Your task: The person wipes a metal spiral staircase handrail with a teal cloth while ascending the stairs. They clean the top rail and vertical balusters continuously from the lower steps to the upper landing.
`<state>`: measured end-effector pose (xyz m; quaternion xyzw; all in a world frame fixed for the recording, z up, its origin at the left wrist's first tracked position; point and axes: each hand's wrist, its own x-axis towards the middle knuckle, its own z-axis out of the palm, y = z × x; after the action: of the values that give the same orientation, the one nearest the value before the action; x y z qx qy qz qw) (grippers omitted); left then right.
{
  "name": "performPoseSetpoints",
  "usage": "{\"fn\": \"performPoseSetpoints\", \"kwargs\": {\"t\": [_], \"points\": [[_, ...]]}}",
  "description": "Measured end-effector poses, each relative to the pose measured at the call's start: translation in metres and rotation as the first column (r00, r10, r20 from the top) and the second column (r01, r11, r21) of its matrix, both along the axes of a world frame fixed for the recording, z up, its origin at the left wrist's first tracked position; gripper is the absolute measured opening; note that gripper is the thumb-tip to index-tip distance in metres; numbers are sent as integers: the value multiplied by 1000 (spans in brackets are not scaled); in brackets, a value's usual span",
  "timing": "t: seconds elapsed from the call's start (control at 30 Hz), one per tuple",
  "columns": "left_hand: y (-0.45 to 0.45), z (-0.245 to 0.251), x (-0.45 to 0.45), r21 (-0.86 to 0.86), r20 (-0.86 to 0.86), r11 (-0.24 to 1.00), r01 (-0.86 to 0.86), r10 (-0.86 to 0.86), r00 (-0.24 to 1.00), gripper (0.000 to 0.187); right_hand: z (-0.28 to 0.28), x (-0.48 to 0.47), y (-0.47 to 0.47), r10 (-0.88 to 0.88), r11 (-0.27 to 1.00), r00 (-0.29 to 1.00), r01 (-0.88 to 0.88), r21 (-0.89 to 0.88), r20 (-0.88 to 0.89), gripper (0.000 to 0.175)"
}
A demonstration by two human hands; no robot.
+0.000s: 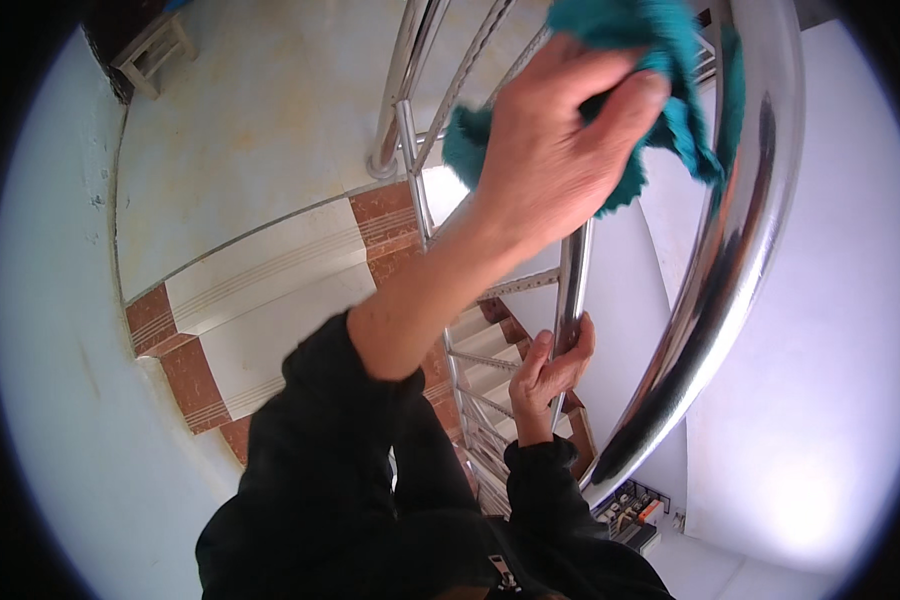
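My left hand (555, 142) grips a teal cloth (622, 22) at the upper middle, slightly blurred. Loose folds of the cloth hang on both sides of the hand. Close to its right curves a thick polished metal handrail (727, 300), which mirrors the teal; whether the cloth touches the rail, I cannot tell. Lower down, my right hand (551, 375) is wrapped around an upright metal tube (574, 277) of the stair railing, thumb on the left side. The cloth and left hand cover the upper part of this tube.
Cream-and-brown tiled stairs (270, 270) descend on the left from a landing (255, 97). Thin twisted bars (465, 82) fill the railing. A small wooden stool (154, 56) stands far left. Below the handrail, a wire basket (637, 502) holds several items. White walls (810, 375) flank both sides.
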<state>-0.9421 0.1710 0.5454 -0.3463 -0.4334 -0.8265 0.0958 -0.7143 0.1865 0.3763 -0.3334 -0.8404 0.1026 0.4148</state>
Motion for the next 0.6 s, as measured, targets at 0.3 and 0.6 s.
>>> {"fn": "performPoseSetpoints", "kwargs": {"t": [0.3, 0.6], "points": [[43, -41, -13, -218, -672, 734, -643, 364, 645, 12, 3, 3, -4, -1, 998, 1000, 1, -70, -3, 59], [-12, -155, 137, -459, -651, 816, -352, -39, 758, 35, 34, 0, 2, 34, 708, 847, -395, -586, -530, 56]]}}
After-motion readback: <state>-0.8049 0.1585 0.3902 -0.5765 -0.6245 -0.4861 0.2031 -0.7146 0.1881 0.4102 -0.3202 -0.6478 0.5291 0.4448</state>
